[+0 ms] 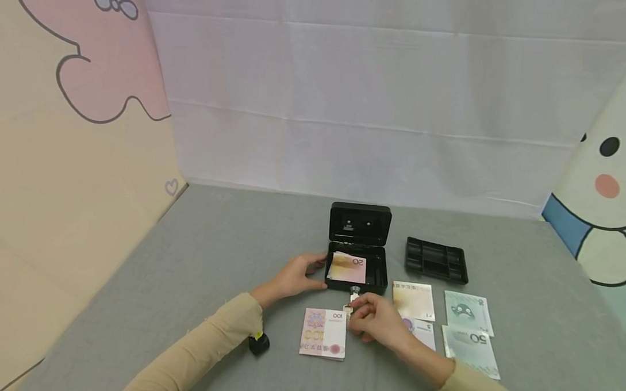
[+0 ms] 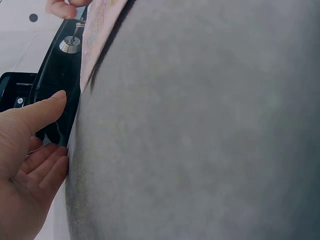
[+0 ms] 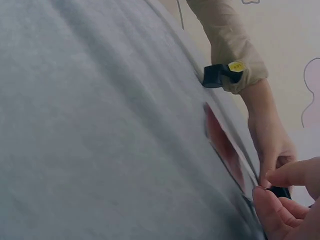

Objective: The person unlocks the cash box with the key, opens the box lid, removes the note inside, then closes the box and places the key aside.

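A black cash box (image 1: 383, 270) stands with its lid raised and folded 20 notes (image 1: 349, 268) inside. My left hand (image 1: 294, 274) rests against its left side, thumb by the front corner; in the left wrist view the fingers are fairly straight and spread from the thumb. A silver lock (image 2: 70, 45) sits on the box's front with a key in it. Just below the lock, my right hand (image 1: 378, 321) pinches the keys (image 1: 347, 309) between thumb and fingers. Folded pink 100 notes (image 1: 322, 334) lie left of that hand.
A black compartment tray (image 1: 436, 260) lies right of the box. Beside the right hand are a yellowish note (image 1: 413, 301) and a purple note (image 1: 423, 334), partly covered by it. Further right lie a green note (image 1: 468, 312) and a green 50 note (image 1: 471, 350).
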`<state>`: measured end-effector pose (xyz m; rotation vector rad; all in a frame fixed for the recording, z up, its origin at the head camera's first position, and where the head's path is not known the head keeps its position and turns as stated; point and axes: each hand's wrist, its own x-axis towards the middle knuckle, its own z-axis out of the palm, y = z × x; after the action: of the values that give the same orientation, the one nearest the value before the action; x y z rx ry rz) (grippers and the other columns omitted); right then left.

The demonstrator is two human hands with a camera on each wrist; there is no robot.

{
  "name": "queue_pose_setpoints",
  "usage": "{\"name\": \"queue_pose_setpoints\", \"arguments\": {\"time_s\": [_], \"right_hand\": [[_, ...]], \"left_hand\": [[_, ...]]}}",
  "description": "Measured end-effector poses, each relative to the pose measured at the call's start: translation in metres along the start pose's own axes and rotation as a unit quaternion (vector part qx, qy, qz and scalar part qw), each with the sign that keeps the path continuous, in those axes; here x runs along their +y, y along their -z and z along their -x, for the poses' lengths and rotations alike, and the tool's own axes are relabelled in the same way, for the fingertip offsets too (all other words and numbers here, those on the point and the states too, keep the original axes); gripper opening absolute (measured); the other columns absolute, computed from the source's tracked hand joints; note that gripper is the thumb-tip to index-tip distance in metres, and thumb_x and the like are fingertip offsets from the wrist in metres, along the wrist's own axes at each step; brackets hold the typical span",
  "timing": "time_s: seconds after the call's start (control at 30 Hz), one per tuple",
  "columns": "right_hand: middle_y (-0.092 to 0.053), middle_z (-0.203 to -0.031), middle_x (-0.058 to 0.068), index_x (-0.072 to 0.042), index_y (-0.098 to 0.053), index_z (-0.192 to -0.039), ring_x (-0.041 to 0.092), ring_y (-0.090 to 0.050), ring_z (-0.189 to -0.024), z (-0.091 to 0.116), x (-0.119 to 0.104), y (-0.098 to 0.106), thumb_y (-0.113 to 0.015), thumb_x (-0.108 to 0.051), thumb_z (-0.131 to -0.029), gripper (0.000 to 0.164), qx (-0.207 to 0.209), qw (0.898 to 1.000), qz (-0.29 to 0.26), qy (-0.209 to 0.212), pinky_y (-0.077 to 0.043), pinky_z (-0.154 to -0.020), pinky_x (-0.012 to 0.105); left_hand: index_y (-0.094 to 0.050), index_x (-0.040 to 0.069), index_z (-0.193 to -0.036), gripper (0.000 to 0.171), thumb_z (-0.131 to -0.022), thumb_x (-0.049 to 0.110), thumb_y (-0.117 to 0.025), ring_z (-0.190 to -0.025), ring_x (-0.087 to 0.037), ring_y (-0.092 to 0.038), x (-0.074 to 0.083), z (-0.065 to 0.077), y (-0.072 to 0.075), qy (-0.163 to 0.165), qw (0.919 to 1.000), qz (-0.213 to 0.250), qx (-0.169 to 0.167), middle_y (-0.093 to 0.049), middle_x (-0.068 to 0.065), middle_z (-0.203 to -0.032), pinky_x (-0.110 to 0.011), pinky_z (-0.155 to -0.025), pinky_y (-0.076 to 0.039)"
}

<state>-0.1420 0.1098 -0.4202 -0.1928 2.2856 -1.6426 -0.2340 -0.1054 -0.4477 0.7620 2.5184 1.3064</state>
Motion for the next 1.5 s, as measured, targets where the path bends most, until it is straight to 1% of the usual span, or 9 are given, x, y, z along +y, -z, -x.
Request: {"name": "queue_pose_setpoints", "arguments": {"time_s": [0.17, 0.3, 0.5, 0.7, 0.8, 0.9, 1.07, 1.2, 1.5], "right_hand": [[-0.06, -0.072, 0.005, 0.006, -0.057, -0.101, 0.016, -0.058, -0.06, -0.005, -0.009, 0.016, -0.068, -0.002, -0.074, 0.03, 0.022, 0.999, 0.035, 0.003, -0.053, -0.047, 0.031], [-0.06, -0.075, 0.005, 0.006, -0.056, -0.102, 0.017, -0.058, -0.063, -0.012, -0.016, 0.029, -0.069, -0.005, -0.076, 0.032, 0.027, 0.999, 0.04, -0.003, -0.054, -0.051, 0.034], [-0.062, -0.08, 0.007, 0.007, -0.055, -0.107, 0.026, -0.061, -0.073, -0.029, -0.024, 0.048, -0.068, -0.009, -0.079, 0.035, 0.031, 0.999, 0.036, -0.005, -0.056, -0.061, 0.038], [-0.062, -0.087, 0.011, 0.008, -0.055, -0.109, 0.03, -0.061, -0.08, -0.049, -0.027, 0.062, -0.067, -0.012, -0.081, 0.037, 0.039, 0.997, 0.071, 0.016, -0.056, -0.07, 0.038], [-0.063, -0.087, 0.011, 0.008, -0.057, -0.108, 0.028, -0.062, -0.08, -0.059, -0.025, 0.063, -0.068, -0.012, -0.079, 0.036, 0.042, 0.993, 0.104, 0.029, -0.056, -0.07, 0.036], [-0.064, -0.086, 0.011, 0.007, -0.059, -0.105, 0.023, -0.062, -0.077, -0.068, -0.021, 0.061, -0.069, -0.014, -0.078, 0.035, 0.043, 0.987, 0.149, 0.047, -0.055, -0.067, 0.033], [-0.064, -0.085, 0.012, 0.008, -0.062, -0.1, 0.021, -0.062, -0.075, -0.079, -0.018, 0.055, -0.072, -0.014, -0.075, 0.035, 0.048, 0.978, 0.19, 0.071, -0.054, -0.067, 0.032], [-0.065, -0.084, 0.012, 0.009, -0.062, -0.098, 0.021, -0.061, -0.075, -0.083, -0.018, 0.05, -0.074, -0.013, -0.073, 0.035, 0.047, 0.972, 0.218, 0.073, -0.054, -0.066, 0.032], [-0.065, -0.087, 0.014, 0.008, -0.063, -0.098, 0.023, -0.062, -0.079, -0.085, -0.022, 0.047, -0.074, -0.013, -0.073, 0.034, 0.042, 0.96, 0.269, 0.068, -0.054, -0.068, 0.035]], "left_hand": [[-0.044, -0.008, -0.129, 0.064, -0.074, 0.008, -0.074, -0.115, -0.028, -0.05, 0.001, 0.001, 0.0, 0.001, 1.0, -0.003, -0.001, -0.049, -0.019, -0.129, -0.034, -0.093, -0.047], [-0.044, -0.008, -0.129, 0.064, -0.074, 0.007, -0.074, -0.115, -0.028, -0.051, 0.002, 0.001, 0.0, 0.001, 1.0, -0.001, -0.001, -0.049, -0.019, -0.128, -0.034, -0.092, -0.047], [-0.044, -0.008, -0.129, 0.064, -0.074, 0.007, -0.074, -0.115, -0.028, -0.051, 0.001, 0.0, -0.001, -0.001, 1.0, -0.001, -0.001, -0.049, -0.02, -0.128, -0.034, -0.093, -0.047], [-0.044, -0.008, -0.129, 0.064, -0.074, 0.008, -0.075, -0.114, -0.028, -0.051, 0.001, 0.0, -0.001, 0.001, 1.0, -0.007, -0.001, -0.049, -0.019, -0.128, -0.034, -0.092, -0.047], [-0.044, -0.008, -0.129, 0.065, -0.074, 0.008, -0.074, -0.115, -0.028, -0.051, 0.001, 0.0, -0.001, 0.002, 1.0, -0.007, -0.001, -0.049, -0.019, -0.129, -0.034, -0.093, -0.046], [-0.043, -0.008, -0.129, 0.065, -0.074, 0.008, -0.074, -0.115, -0.028, -0.051, 0.001, 0.0, -0.001, 0.001, 1.0, -0.006, 0.0, -0.049, -0.019, -0.129, -0.035, -0.093, -0.047], [-0.044, -0.007, -0.129, 0.065, -0.074, 0.008, -0.075, -0.114, -0.028, -0.051, 0.0, 0.001, -0.001, 0.0, 1.0, -0.001, 0.001, -0.049, -0.019, -0.129, -0.035, -0.092, -0.047], [-0.044, -0.007, -0.129, 0.065, -0.074, 0.008, -0.075, -0.115, -0.028, -0.051, -0.001, 0.001, -0.001, -0.001, 1.0, 0.0, 0.002, -0.049, -0.019, -0.129, -0.034, -0.093, -0.046], [-0.044, -0.007, -0.129, 0.065, -0.074, 0.009, -0.075, -0.113, -0.029, -0.052, 0.001, 0.001, -0.001, 0.0, 1.0, 0.0, 0.001, -0.049, -0.019, -0.129, -0.034, -0.092, -0.047]]}}
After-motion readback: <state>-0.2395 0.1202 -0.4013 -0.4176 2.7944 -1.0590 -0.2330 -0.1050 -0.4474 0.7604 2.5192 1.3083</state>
